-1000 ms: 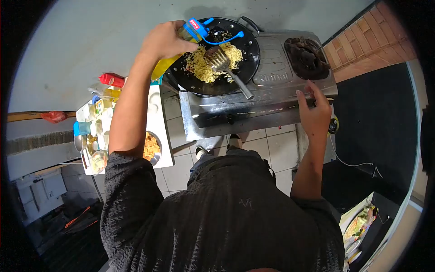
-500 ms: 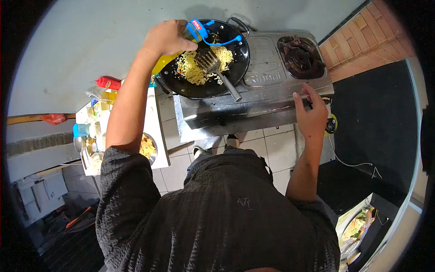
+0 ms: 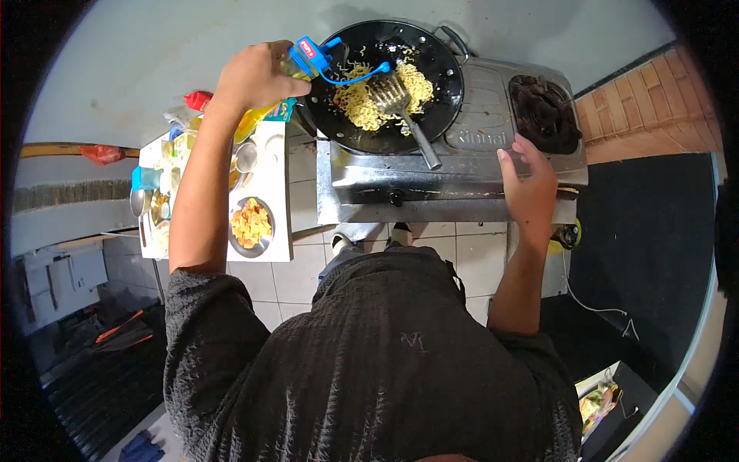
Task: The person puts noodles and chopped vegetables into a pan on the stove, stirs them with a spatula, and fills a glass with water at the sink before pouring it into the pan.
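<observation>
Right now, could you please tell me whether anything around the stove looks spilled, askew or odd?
I see no clear spill. The spatula stands out: it lies unheld in the wok; its handle juts past the rim and might get bumped.

Bottle (image 3: 302,63), in your left hand (image 3: 254,77): middle hidden by your grip. Red item (image 3: 198,101), just left of your gripping wrist: one end covered, kind untold. Noodles (image 3: 360,102), right of the grip: partly hidden under the spatula (image 3: 392,96). Containers (image 3: 164,181), below-left of the grip: contents too small to tell. Your shirt (image 3: 369,362), well below the grip: cut off by the bottom edge.
</observation>
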### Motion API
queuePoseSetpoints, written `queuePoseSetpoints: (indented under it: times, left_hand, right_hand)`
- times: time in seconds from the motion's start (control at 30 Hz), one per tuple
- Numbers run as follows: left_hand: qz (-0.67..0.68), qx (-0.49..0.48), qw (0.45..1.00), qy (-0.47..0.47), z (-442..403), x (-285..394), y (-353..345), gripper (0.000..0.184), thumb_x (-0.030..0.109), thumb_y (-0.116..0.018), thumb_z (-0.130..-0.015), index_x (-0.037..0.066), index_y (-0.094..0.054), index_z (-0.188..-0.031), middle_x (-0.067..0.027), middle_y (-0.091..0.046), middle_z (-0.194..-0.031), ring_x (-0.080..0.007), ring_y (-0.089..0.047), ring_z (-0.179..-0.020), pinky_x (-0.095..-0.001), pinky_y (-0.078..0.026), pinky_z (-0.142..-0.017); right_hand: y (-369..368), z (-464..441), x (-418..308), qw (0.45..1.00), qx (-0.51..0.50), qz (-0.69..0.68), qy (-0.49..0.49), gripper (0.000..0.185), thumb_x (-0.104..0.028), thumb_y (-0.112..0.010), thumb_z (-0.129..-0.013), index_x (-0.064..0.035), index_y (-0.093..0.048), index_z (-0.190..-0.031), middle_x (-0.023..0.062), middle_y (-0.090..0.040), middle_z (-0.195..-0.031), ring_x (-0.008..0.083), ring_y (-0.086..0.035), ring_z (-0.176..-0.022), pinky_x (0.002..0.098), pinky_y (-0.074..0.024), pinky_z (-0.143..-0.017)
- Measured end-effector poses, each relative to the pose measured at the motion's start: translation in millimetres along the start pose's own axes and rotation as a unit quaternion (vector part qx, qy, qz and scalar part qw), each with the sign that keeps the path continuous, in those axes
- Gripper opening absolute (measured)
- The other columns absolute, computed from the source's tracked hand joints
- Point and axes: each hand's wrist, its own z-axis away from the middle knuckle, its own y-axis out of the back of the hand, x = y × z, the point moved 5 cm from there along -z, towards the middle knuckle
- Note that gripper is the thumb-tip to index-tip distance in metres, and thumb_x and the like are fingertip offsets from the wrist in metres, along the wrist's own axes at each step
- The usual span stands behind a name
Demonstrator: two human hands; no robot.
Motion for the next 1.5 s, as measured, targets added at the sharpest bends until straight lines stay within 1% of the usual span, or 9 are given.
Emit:
queuePoseSetpoints:
  times: [0.17,0.37,0.43,0.67,0.73,0.97,1.13,1.27,1.5]
  left_hand:
    - [0.011,-0.013,1.0,0.018,16,-12,2,0.073,0.042,-0.074,-0.057,0.005,-0.063,-0.118,-0.0172,-0.069,-0.084,-0.0317,-0.067,-0.082,-0.0386,-0.052,-0.078]
    - [0.0,0.008,1.0,0.001,22,-11,5,0.07,0.044,-0.074,-0.058,0.005,-0.064,-0.116,-0.0177,-0.069,-0.084,-0.0329,-0.067,-0.081,-0.0393,-0.052,-0.077]
    - [0.014,0.052,0.998,-0.009,14,-15,3,0.062,0.039,-0.073,-0.058,0.005,-0.067,-0.109,-0.0195,-0.068,-0.083,-0.0345,-0.065,-0.075,-0.0392,-0.051,-0.075]
    - [0.042,0.03,0.999,0.006,-22,-22,2,0.059,0.04,-0.072,-0.06,0.005,-0.068,-0.107,-0.0178,-0.069,-0.084,-0.0319,-0.067,-0.076,-0.0386,-0.052,-0.076]
    - [0.028,-0.016,0.999,0.011,-30,-23,-4,0.073,0.046,-0.075,-0.059,0.002,-0.064,-0.116,-0.0159,-0.07,-0.083,-0.0282,-0.069,-0.079,-0.0365,-0.053,-0.077]
    - [0.031,0.008,0.999,-0.014,-48,-10,-8,0.073,0.047,-0.073,-0.059,0.001,-0.064,-0.115,-0.017,-0.07,-0.086,-0.03,-0.068,-0.085,-0.0377,-0.052,-0.081]
    - [0.035,-0.012,0.999,-0.023,-56,2,-7,0.076,0.05,-0.072,-0.059,0.0,-0.063,-0.116,-0.0205,-0.069,-0.098,-0.0335,-0.066,-0.091,-0.0378,-0.051,-0.085]
    - [0.057,-0.001,0.998,-0.025,-61,8,-10,0.077,0.05,-0.072,-0.059,-0.001,-0.062,-0.117,-0.0203,-0.069,-0.098,-0.0341,-0.066,-0.091,-0.0381,-0.051,-0.085]
    - [0.081,0.013,0.993,-0.084,-66,39,-10,0.081,0.048,-0.073,-0.058,-0.002,-0.06,-0.12,-0.0216,-0.068,-0.098,-0.0333,-0.066,-0.093,-0.0382,-0.05,-0.087]
  right_hand:
    - [-9,-4,-16,1.0,-0.017,-0.008,0.006,0.035,-0.018,-0.071,-0.08,-0.003,-0.064,-0.111,0.0149,-0.067,-0.099,0.0317,-0.062,-0.094,0.039,-0.0471,-0.084]
    - [-17,-7,-16,0.999,-0.024,-0.024,0.023,0.034,-0.015,-0.071,-0.079,-0.0033,-0.064,-0.11,0.0153,-0.067,-0.098,0.0316,-0.062,-0.092,0.0389,-0.0471,-0.083]
    - [-17,-7,-17,0.999,-0.021,-0.019,0.033,0.034,-0.015,-0.071,-0.079,-0.0032,-0.064,-0.11,0.0153,-0.067,-0.098,0.0315,-0.062,-0.092,0.039,-0.0471,-0.083]
    - [-3,-4,-13,1.0,-0.014,-0.006,0.018,0.034,-0.016,-0.071,-0.079,-0.0031,-0.064,-0.11,0.0148,-0.067,-0.099,0.0319,-0.062,-0.093,0.0398,-0.0466,-0.084]
    - [0,-2,-4,1.0,-0.012,0.002,0.016,0.034,-0.017,-0.071,-0.08,-0.0029,-0.064,-0.111,0.0148,-0.067,-0.099,0.032,-0.062,-0.093,0.0402,-0.0464,-0.084]
    - [11,2,0,0.999,-0.017,0.02,-0.027,0.035,-0.021,-0.07,-0.081,-0.004,-0.064,-0.111,0.0137,-0.067,-0.1,0.0329,-0.062,-0.094,0.0409,-0.0461,-0.085]
    - [12,8,10,0.999,-0.01,0.019,-0.031,0.036,-0.022,-0.071,-0.08,-0.0046,-0.065,-0.11,0.013,-0.067,-0.1,0.0329,-0.062,-0.094,0.0404,-0.046,-0.085]
    - [14,11,15,0.999,-0.012,0.018,-0.036,0.036,-0.023,-0.071,-0.079,-0.0043,-0.065,-0.11,0.0128,-0.067,-0.1,0.0327,-0.061,-0.094,0.04,-0.0459,-0.085]
    - [23,19,21,0.998,-0.007,0.022,-0.05,0.036,-0.024,-0.071,-0.08,-0.0044,-0.065,-0.109,0.0128,-0.066,-0.098,0.0322,-0.061,-0.094,0.0395,-0.0454,-0.086]
